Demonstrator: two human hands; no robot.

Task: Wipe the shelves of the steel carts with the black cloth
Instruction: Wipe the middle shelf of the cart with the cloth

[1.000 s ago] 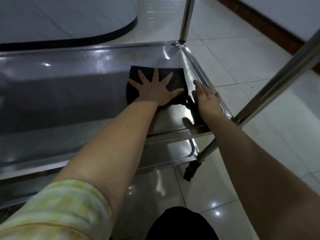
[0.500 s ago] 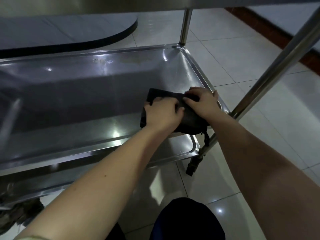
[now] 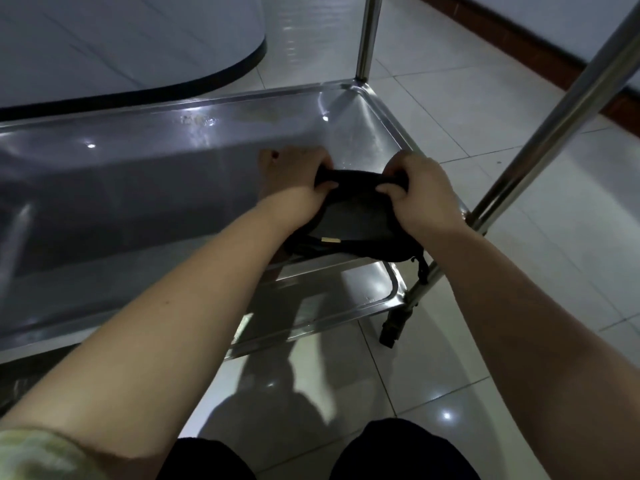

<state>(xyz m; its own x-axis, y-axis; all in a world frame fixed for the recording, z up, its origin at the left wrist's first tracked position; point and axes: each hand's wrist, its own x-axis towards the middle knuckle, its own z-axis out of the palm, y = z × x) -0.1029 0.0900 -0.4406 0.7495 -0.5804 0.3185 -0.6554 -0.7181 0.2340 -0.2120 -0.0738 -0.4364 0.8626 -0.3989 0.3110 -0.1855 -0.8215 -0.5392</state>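
Our left hand and right hand each grip one end of the rolled top edge of the black cloth, fingers curled round it. The cloth sags in a bunch between them, over the near right corner of the cart's upper shelf, its lower folds at the rim. We judge it light, soft and limp: it will droop wherever unheld, so its edges, or a flat palm, suit it best. A lower shelf shows beneath, above the tiled floor.
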